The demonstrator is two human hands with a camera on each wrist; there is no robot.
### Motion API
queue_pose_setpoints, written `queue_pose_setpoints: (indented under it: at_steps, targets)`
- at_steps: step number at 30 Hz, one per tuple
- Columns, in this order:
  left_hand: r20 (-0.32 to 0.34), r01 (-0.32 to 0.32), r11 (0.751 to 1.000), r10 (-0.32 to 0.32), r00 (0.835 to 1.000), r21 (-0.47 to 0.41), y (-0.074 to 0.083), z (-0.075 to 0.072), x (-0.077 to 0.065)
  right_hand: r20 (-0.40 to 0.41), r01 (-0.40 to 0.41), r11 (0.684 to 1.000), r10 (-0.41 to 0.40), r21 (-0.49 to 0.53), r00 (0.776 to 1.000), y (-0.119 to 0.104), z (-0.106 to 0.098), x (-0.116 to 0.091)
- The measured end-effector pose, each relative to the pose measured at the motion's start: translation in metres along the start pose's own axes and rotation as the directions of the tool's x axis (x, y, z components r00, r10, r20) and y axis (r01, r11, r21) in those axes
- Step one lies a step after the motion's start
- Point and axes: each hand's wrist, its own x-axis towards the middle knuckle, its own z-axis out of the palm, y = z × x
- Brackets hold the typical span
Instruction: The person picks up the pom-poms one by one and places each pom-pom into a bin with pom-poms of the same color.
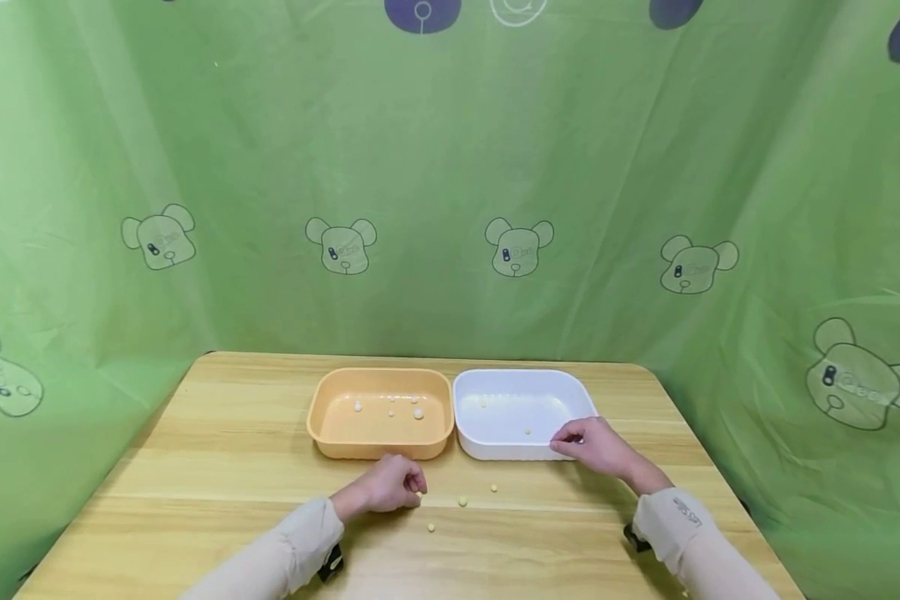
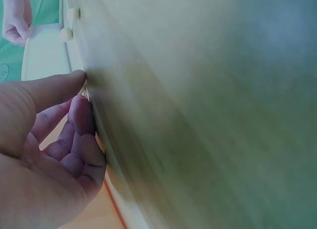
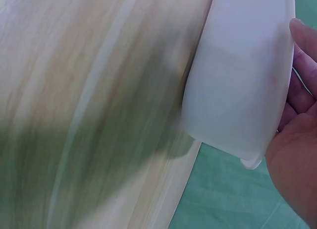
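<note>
On the wooden table, my left hand (image 1: 388, 485) is in front of the orange tray (image 1: 381, 451), thumb and fingertips pinching a small pale yellow ball (image 1: 419, 494). The left wrist view shows that hand (image 2: 59, 135) low against the tabletop, its other fingers curled. At the front right corner of the white tray (image 1: 495, 451), my right hand (image 1: 596, 444) has its fingertips over the rim. In the right wrist view, the thumb (image 3: 301, 33) lies right at the white wall (image 3: 242, 80); the other fingers are partly hidden, so I cannot tell whether they hold anything.
Several small white balls (image 1: 418, 413) lie in the orange tray. Inside the white tray are small yellowish balls (image 1: 527, 432). Yellow balls (image 1: 462, 502) sit loose on the table (image 1: 540, 550) between my arms. A green printed curtain (image 1: 435, 167) surrounds the back and sides.
</note>
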Motion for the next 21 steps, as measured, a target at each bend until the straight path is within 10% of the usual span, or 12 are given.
queue_pose_setpoints:
  at_steps: [21]
  targets:
    - [0.032,-0.011,1.0,0.012,0.999,-0.008,0.0016,-0.0054,-0.003,0.018,-0.042,0.999,0.042,0.022,0.999,-0.0025,-0.0021,-0.0008]
